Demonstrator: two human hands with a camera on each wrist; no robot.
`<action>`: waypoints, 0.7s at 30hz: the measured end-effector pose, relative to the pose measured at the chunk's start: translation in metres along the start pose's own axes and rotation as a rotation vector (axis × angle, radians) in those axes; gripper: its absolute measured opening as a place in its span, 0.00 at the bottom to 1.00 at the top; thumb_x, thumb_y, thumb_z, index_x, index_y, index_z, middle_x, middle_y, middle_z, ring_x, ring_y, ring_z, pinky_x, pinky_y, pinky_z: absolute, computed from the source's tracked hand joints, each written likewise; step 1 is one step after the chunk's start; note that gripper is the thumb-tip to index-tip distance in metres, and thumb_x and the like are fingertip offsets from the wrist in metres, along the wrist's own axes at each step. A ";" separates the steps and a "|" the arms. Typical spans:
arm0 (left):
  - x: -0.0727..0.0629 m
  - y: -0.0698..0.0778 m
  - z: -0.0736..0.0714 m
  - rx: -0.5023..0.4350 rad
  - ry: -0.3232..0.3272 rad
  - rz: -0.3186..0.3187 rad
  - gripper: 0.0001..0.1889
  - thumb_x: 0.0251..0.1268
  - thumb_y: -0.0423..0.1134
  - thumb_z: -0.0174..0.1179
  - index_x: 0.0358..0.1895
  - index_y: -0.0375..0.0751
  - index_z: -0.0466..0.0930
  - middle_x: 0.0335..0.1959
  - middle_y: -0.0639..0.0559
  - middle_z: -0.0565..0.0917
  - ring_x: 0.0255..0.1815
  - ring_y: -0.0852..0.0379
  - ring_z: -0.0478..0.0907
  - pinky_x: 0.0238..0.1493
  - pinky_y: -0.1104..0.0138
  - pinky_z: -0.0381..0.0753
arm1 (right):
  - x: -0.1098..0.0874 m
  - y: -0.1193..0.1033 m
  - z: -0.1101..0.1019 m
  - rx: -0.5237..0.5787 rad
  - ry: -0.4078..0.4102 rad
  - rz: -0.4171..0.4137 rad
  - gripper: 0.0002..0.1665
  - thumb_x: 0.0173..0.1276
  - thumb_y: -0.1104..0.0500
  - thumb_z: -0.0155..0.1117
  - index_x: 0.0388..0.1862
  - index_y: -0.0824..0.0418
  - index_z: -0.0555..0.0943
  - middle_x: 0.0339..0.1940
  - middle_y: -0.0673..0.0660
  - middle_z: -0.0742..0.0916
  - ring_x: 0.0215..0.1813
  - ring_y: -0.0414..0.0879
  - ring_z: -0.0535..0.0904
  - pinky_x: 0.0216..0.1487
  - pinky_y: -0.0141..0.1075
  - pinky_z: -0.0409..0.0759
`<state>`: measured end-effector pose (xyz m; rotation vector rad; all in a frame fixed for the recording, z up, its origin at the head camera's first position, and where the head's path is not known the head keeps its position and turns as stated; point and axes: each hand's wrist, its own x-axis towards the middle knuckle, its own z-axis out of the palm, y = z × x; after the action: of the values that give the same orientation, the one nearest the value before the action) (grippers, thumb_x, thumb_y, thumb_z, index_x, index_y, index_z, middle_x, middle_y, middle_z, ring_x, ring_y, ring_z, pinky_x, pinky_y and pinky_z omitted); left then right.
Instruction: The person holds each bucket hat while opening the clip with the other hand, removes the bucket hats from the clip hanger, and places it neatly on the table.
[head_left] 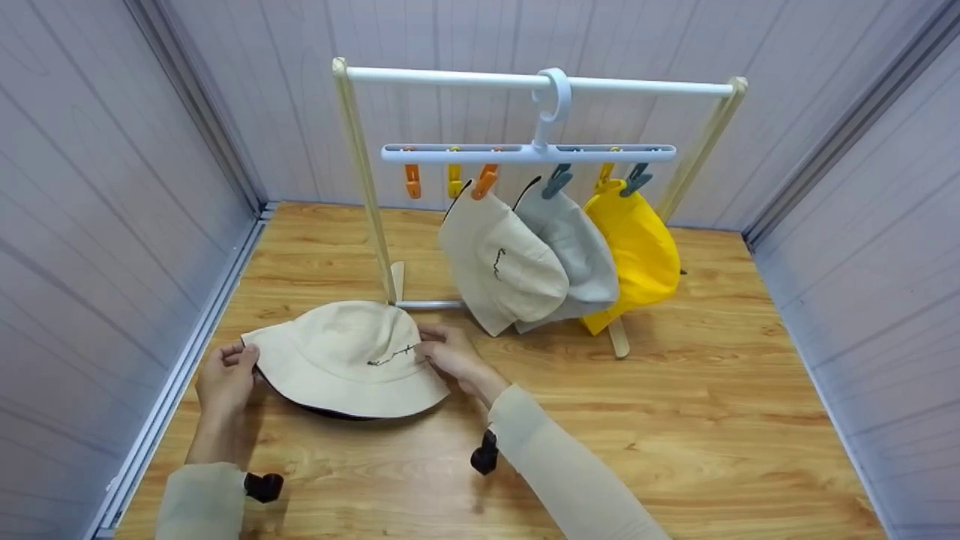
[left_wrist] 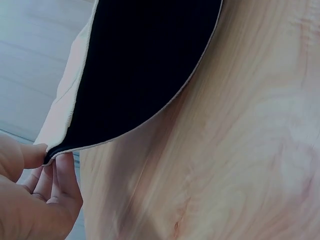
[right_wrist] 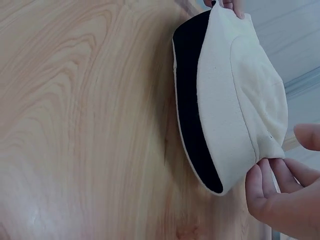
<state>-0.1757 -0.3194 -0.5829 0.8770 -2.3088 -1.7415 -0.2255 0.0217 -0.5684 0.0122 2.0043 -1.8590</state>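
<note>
A cream bucket hat (head_left: 337,352) with a dark lining and small black script is low over the wooden floor, crown up. My left hand (head_left: 227,379) pinches the left end of its brim between thumb and fingers. Against the right side of the crown, the bent fingers of my right hand (head_left: 454,356) touch the cloth. In the right wrist view the thumb (right_wrist: 308,136) stands apart from the hat. The dark underside of the brim (left_wrist: 145,55) fills much of the left wrist view.
Behind, a white rod (head_left: 450,77) on wooden posts carries a hanger (head_left: 487,155) with several coloured clips. From it hang another cream hat (head_left: 502,262), a grey hat (head_left: 577,259) and a yellow hat (head_left: 637,247). An orange clip (head_left: 412,182) at left holds nothing. Pale panels stand around.
</note>
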 end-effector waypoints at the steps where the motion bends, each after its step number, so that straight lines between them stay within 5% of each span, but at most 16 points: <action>1: 0.001 -0.001 -0.001 -0.004 0.007 -0.001 0.21 0.82 0.45 0.57 0.64 0.33 0.73 0.44 0.55 0.77 0.32 0.70 0.77 0.36 0.75 0.85 | 0.000 0.000 0.001 -0.007 -0.009 -0.004 0.35 0.65 0.67 0.67 0.74 0.68 0.76 0.66 0.63 0.85 0.61 0.49 0.84 0.65 0.39 0.83; 12: 0.009 -0.007 -0.014 0.021 0.028 -0.028 0.20 0.82 0.46 0.56 0.62 0.34 0.73 0.45 0.53 0.76 0.31 0.67 0.76 0.34 0.74 0.83 | -0.007 0.003 0.010 -0.027 -0.128 -0.010 0.35 0.70 0.63 0.67 0.76 0.66 0.74 0.70 0.62 0.84 0.69 0.53 0.81 0.71 0.43 0.79; 21: 0.020 -0.012 -0.027 0.098 0.066 -0.052 0.23 0.82 0.49 0.54 0.66 0.34 0.73 0.49 0.52 0.75 0.40 0.63 0.72 0.36 0.76 0.75 | -0.012 0.006 0.009 -0.104 -0.176 -0.028 0.36 0.72 0.60 0.67 0.77 0.67 0.73 0.74 0.62 0.80 0.75 0.56 0.76 0.77 0.47 0.73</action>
<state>-0.1757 -0.3546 -0.5895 1.0036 -2.3660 -1.6044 -0.2102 0.0166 -0.5709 -0.2028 1.9843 -1.7060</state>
